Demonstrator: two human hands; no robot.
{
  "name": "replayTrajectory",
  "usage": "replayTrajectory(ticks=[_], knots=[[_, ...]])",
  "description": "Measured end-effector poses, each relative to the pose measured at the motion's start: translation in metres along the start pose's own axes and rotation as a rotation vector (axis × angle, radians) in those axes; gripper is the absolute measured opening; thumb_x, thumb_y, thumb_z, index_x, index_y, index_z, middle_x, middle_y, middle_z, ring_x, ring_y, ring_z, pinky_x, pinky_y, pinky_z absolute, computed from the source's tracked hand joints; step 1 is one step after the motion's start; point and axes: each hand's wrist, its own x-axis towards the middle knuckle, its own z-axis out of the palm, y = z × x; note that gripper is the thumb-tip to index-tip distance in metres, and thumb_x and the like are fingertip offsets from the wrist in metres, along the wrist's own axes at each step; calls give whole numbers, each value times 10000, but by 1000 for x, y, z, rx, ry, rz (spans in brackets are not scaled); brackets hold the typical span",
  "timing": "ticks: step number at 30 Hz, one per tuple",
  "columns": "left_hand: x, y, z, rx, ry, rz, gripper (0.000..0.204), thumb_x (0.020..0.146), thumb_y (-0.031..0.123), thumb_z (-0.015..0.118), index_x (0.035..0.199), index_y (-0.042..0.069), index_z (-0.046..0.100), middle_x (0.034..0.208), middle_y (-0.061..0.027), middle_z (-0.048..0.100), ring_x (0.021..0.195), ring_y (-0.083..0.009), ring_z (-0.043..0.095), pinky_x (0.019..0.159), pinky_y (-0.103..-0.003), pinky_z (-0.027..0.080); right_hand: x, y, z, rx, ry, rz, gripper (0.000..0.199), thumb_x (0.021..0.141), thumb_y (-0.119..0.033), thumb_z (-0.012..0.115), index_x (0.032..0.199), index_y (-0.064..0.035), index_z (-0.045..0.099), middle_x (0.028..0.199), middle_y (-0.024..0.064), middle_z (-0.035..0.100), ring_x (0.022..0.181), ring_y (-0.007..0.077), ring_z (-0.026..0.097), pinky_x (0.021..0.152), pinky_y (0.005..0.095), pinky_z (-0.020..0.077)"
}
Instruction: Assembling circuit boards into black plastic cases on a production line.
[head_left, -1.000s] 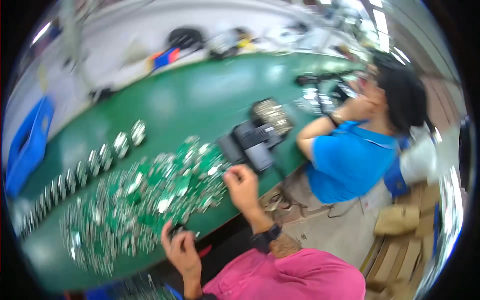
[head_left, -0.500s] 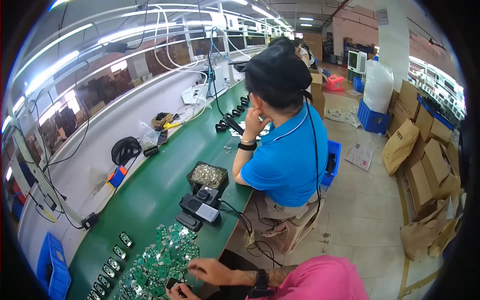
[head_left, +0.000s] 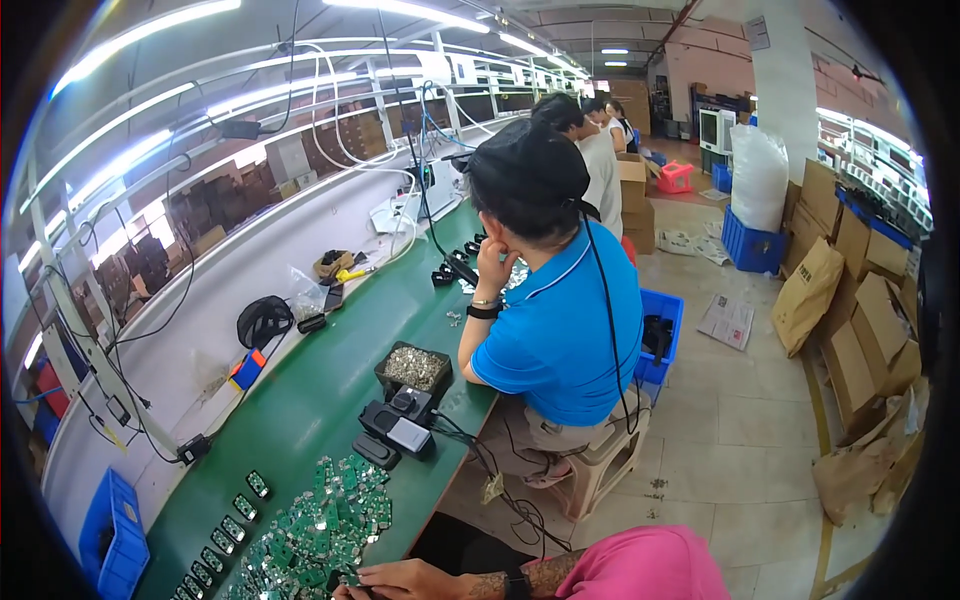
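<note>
At the lower edge, my right hand (head_left: 408, 578) has its fingers closed together over a small green circuit board (head_left: 349, 578). Just beneath those fingertips, my left hand (head_left: 352, 593) is mostly cut off by the picture's edge. It grips a small black casing (head_left: 334, 580), of which only a dark bit shows. A heap of green circuit boards (head_left: 320, 520) lies on the green bench top beside both hands. Left of the heap runs a slanting row of black casings (head_left: 245, 507) with boards in them.
Beyond the heap stand a black device with a grey block (head_left: 408, 433) and a black tray of small metal parts (head_left: 415, 368). A co-worker in a blue shirt (head_left: 560, 320) sits at the bench. Blue bins (head_left: 122, 530) and cables (head_left: 515, 500) flank it.
My right hand has come down from above the boards' edge, its spread fingers now closing by my left hand. The whole view has shifted slightly. The co-worker stays seated, chin on hand.
</note>
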Motion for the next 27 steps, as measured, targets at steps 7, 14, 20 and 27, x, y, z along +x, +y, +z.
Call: replayTrajectory(ticks=[7, 14, 20, 27], knots=[[9, -40, -12, 204, -141, 238, 241, 980, 163, 526, 1022, -62, 600, 897, -157, 595, 803, -268, 546, 725, -381, 457, 2, 1, -8, -101, -54, -130, 209, 893, -106, 665, 1093, -52, 696, 1108, 168, 672, 967, 354, 649, 813, 405, 525], [10, -61, -20, -138, -225, -71, 232, 995, 152, 504, 1027, -59, 594, 919, -126, 601, 826, -242, 539, 736, -365, 461, 7, -13, -15, 24, -131, 100, 194, 890, -90, 657, 1073, -35, 694, 1085, 172, 669, 986, 361, 642, 833, 403, 516], [4, -53, -23, -52, -205, 29, 244, 987, 134, 527, 1147, -34, 601, 1009, -101, 617, 905, -199, 557, 775, -319, 470, 10, -1, -13, -1, -182, -8, 214, 888, -129, 652, 1070, -23, 688, 1028, 173, 668, 996, 356, 635, 864, 417, 504], [4, -44, -33, -255, -277, -66, 503, 979, 141, 583, 1429, 36, 384, 1198, -94, 572, 993, -199, 570, 814, -292, 487, 15, 2, -18, -2, -330, -12, 229, 890, -132, 636, 1096, -49, 692, 995, 159, 682, 976, 358, 631, 863, 427, 497]])
